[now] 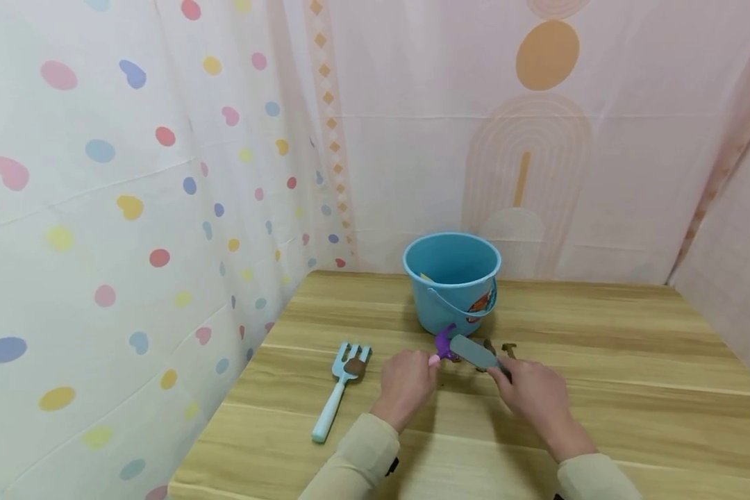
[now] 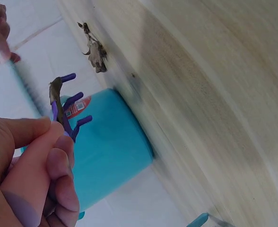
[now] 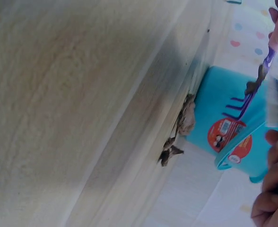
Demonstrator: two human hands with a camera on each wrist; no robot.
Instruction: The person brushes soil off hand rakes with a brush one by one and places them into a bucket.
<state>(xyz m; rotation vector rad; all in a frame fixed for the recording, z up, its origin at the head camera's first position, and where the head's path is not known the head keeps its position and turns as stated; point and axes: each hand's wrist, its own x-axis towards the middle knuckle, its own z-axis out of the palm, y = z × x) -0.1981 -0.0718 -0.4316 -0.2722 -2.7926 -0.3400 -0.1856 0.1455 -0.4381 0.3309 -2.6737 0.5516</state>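
My left hand [image 1: 407, 382] grips the pink handle [image 2: 32, 170] of a small purple rake [image 1: 445, 344]. Brown dried matter clings along the rake's head, clearest in the left wrist view. In my right hand [image 1: 537, 396] is a brush [image 1: 473, 352] with a grey-blue head and dark handle, held close to the rake; it is blurred in the right wrist view. Whether brush and rake touch I cannot tell. Right behind them stands a light blue bucket [image 1: 440, 312], its handle hanging down the side. Dried leaves [image 3: 187, 118] lie on the table near the bucket's base.
A light blue garden fork [image 1: 331, 410] lies on the left of the wooden table [image 1: 625, 340], a brown roundish piece [image 1: 354, 367] on its tines. Something yellow [image 1: 426, 278] shows inside the bucket. Patterned curtains [image 1: 406, 125] hang behind and at the sides.
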